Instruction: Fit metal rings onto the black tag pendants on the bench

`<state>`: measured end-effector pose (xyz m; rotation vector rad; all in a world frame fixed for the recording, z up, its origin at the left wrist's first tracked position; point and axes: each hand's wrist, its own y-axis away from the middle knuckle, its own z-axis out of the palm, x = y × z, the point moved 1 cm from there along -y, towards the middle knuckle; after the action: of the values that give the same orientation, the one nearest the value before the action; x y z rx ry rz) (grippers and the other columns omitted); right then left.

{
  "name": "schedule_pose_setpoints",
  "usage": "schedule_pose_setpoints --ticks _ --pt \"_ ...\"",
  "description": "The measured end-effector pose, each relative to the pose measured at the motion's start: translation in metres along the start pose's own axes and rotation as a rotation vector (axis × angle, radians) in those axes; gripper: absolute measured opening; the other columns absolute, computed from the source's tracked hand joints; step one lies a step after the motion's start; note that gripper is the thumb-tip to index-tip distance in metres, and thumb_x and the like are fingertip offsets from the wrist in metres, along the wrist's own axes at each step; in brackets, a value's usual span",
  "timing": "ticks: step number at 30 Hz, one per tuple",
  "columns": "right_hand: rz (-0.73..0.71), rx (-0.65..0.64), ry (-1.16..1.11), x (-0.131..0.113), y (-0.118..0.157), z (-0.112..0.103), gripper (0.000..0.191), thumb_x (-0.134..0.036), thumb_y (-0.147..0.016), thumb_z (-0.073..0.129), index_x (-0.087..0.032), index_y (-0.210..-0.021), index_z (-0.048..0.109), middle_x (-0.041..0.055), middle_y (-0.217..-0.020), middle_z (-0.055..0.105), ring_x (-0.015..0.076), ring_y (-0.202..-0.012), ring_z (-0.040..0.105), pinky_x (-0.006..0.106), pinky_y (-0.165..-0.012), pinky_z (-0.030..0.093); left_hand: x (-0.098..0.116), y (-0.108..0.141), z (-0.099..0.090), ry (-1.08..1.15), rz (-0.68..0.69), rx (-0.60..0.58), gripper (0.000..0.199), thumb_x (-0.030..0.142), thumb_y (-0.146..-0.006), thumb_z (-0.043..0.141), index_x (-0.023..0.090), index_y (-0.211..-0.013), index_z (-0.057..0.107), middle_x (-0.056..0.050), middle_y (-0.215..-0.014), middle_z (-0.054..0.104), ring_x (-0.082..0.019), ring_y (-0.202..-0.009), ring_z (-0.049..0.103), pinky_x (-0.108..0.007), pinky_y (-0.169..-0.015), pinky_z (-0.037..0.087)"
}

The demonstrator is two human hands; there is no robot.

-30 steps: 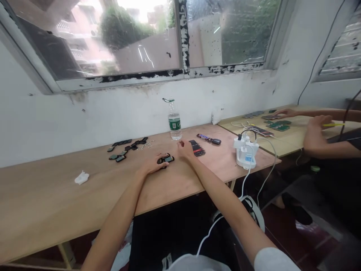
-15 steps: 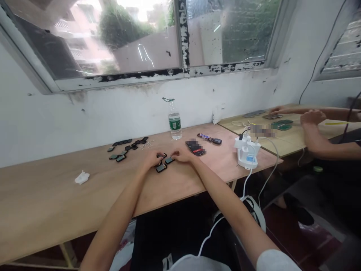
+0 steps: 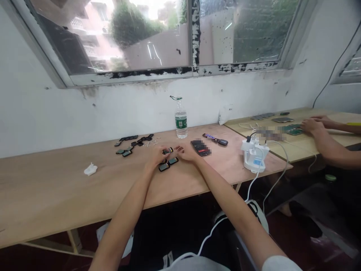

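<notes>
My left hand (image 3: 158, 155) is closed on a small black-framed device (image 3: 168, 151) with a grey face, held tilted just above the table. Close by on the right is my right hand (image 3: 186, 153), its fingers bent and slightly apart, with nothing visible between them. Below the hands, two similar black-framed pieces lie on the tabletop: a left one (image 3: 164, 166) and a right one (image 3: 173, 161). Another dark piece beside the left hand is partly covered by it.
Farther back lie several black pieces (image 3: 138, 142) and tiny pale parts (image 3: 151, 142). A water bottle (image 3: 181, 122), a phone (image 3: 200, 148), a snack bar (image 3: 210, 137) and a white power strip (image 3: 254, 158) stand or lie around. Crumpled tissue (image 3: 90, 169) is left. A co-worker's hands (image 3: 314, 124) touch green boards.
My left hand has raised the small device, whose face now shows. My right hand has moved off the right-hand piece on the table. The whole view has shifted slightly; the co-worker's hands have come together.
</notes>
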<state>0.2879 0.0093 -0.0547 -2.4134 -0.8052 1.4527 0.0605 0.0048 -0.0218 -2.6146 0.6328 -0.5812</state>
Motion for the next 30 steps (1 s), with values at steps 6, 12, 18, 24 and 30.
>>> schedule_pose_setpoints --ticks 6,12,18,24,30 --pt "0.025 -0.096 -0.118 -0.01 0.006 0.004 0.044 -0.021 -0.082 0.086 -0.02 -0.122 0.066 0.0042 -0.103 0.075 0.0194 -0.086 0.073 0.034 -0.08 0.061 0.007 0.004 0.006 0.039 0.211 -0.008 0.009 0.023 -0.085 0.082 0.023 -0.093 0.086 -0.007 -0.113 0.083 -0.024 -0.094 0.078 -0.034 -0.091 0.061" --pt "0.003 -0.041 -0.1 -0.009 0.003 0.002 0.035 -0.025 -0.082 0.088 -0.022 -0.104 0.061 -0.0009 -0.087 0.07 0.0186 -0.079 0.069 0.032 -0.075 0.058 0.005 0.003 0.006 0.075 0.269 0.001 0.015 0.038 -0.092 0.081 0.024 -0.092 0.086 -0.008 -0.114 0.084 -0.024 -0.093 0.08 -0.034 -0.089 0.063" --pt "0.019 -0.044 -0.116 -0.008 0.001 0.003 0.03 -0.021 -0.084 0.084 -0.022 -0.102 0.061 0.0002 -0.093 0.072 0.0168 -0.081 0.07 0.03 -0.077 0.057 0.007 0.004 0.0 0.093 0.226 -0.031 0.019 0.042 -0.092 0.079 0.025 -0.092 0.086 -0.008 -0.119 0.084 -0.026 -0.099 0.08 -0.036 -0.095 0.062" --pt "0.042 -0.039 -0.107 -0.009 0.002 0.003 0.031 -0.018 -0.083 0.084 -0.021 -0.103 0.061 0.0 -0.091 0.072 0.0165 -0.081 0.07 0.028 -0.076 0.057 0.015 0.006 -0.002 0.122 0.124 -0.084 0.016 0.039 -0.091 0.08 0.025 -0.094 0.086 -0.007 -0.123 0.084 -0.025 -0.105 0.079 -0.036 -0.101 0.061" --pt "0.045 -0.066 -0.044 -0.01 0.002 0.001 0.033 -0.02 -0.082 0.089 -0.022 -0.101 0.061 -0.0015 -0.086 0.071 0.0164 -0.08 0.069 0.027 -0.075 0.056 0.015 0.006 0.0 0.121 0.131 -0.109 0.012 0.034 -0.089 0.08 0.025 -0.092 0.087 -0.006 -0.124 0.084 -0.025 -0.103 0.079 -0.036 -0.101 0.061"
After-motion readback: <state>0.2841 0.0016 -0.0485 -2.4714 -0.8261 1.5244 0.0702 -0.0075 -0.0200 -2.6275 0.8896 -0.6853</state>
